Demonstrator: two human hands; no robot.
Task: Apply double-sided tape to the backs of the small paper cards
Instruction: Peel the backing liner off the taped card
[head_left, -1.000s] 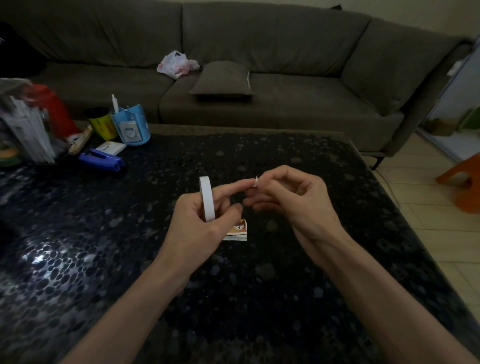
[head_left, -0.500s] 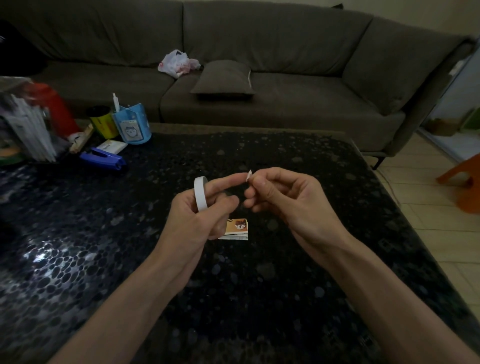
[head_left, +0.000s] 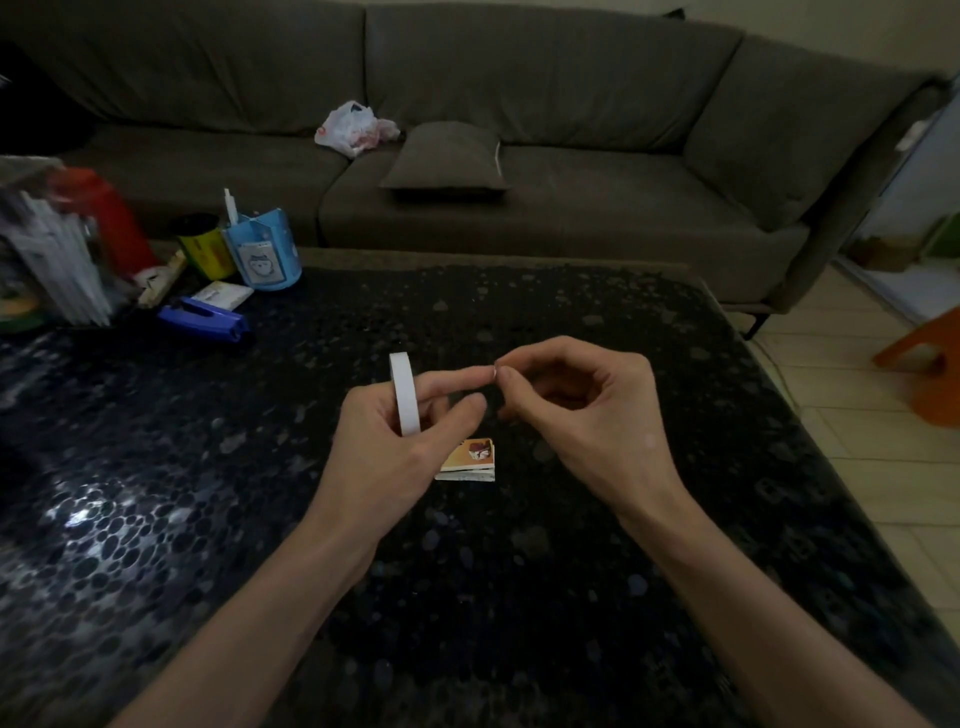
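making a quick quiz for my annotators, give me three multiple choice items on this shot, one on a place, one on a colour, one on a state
1. Where does the stack of small cards lie?
A. on the table
B. on the floor
C. inside a cup

2. What colour is the tape roll?
A. blue
B. white
C. yellow

3. What is the right hand doing?
A. lying flat
B. pinching a white scrap
C. pointing away

Answers:
1 A, the stack sits on the dark tabletop beside the left hand.
2 B, the roll in the left hand is plainly white.
3 B, thumb and forefinger meet on the scrap at the left index fingertip.
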